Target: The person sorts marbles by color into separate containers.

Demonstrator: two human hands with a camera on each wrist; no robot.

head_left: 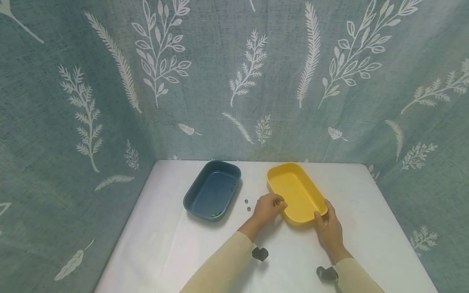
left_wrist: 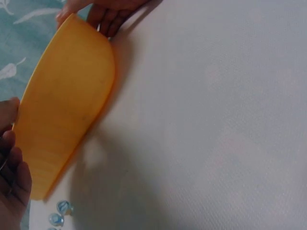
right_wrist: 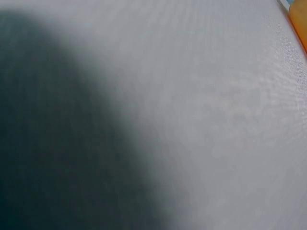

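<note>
A yellow tray (head_left: 298, 193) is held between both hands, its long outer wall (left_wrist: 67, 91) facing the left wrist camera. The left hand (head_left: 269, 209) pinches the near part of its left rim, with the other fingers (left_wrist: 17, 172) curled outside the wall. At the near right corner the right hand (head_left: 329, 232) grips the rim, thumb near the front edge and fingers round the outside. The right wrist view shows only a sliver of the tray (right_wrist: 300, 21) and no hand. No bead is visible inside the yellow tray.
Left of the hands stands a blue tray (head_left: 214, 191) with several small green beads (head_left: 216, 214) at its near end and a few along its right side. Small glassy beads (head_left: 246, 201) lie on the white table (head_left: 165, 252) between the trays. Patterned cloth (head_left: 205, 81) surrounds the table's back and sides.
</note>
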